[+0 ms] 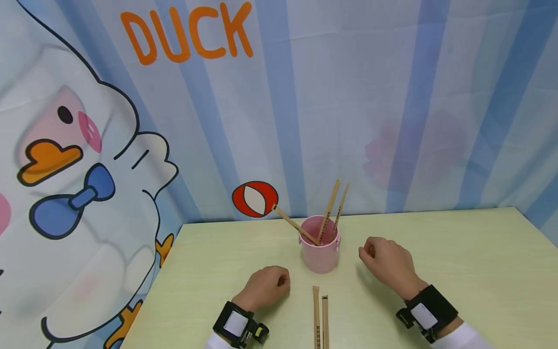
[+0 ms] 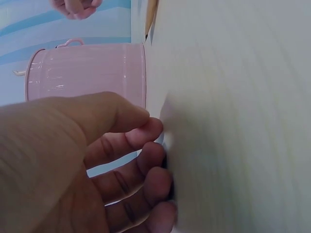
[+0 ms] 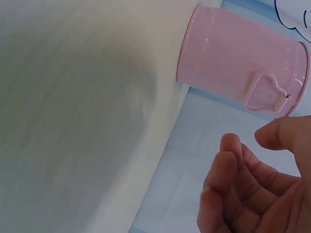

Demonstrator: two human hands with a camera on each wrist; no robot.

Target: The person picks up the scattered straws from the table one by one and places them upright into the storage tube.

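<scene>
Behind the pale tabletop (image 1: pixel 471 271) we see a blue-striped cloth backdrop (image 1: pixel 340 121), printed with orange DUCK lettering (image 1: pixel 227 29), a large white cartoon duck (image 1: pixel 109 203) wearing a blue bow tie (image 1: pixel 83 198), and a red-and-white ball (image 1: pixel 255 198). Near the table's far edge we find a glossy pink pail (image 1: pixel 319 259) standing upright, with a small loop handle (image 3: pixel 281 103) on the side shown to the right wrist. Three slim wooden sticks with dark markings lean inside it: one stick (image 1: pixel 294 223) slants out over the left side of the rim, while a long stick (image 1: pixel 330 206) and a thinner stick (image 1: pixel 342 206) rise close together, tilted slightly to the right. In front of the pail, two more sticks lie nearly parallel on the table, a left-hand one (image 1: pixel 316 310) just beside a right-hand one (image 1: pixel 325 320); we see their near ends cut off by the frame. We find the left hand (image 1: pixel 267 287) near this pair, its fingers loosely curled around nothing, the thumb tip by the index fingertip; whether the fingertips touch the table we cannot tell. The right hand (image 1: pixel 390 264) hangs above the table to the right of the pail, apart from it, its fingers relaxed and gently bent, thumb parted from them, also holding nothing. We notice a black wrist strap (image 1: pixel 431 305) and a white sleeve (image 1: pixel 462 338) on the right arm.
</scene>
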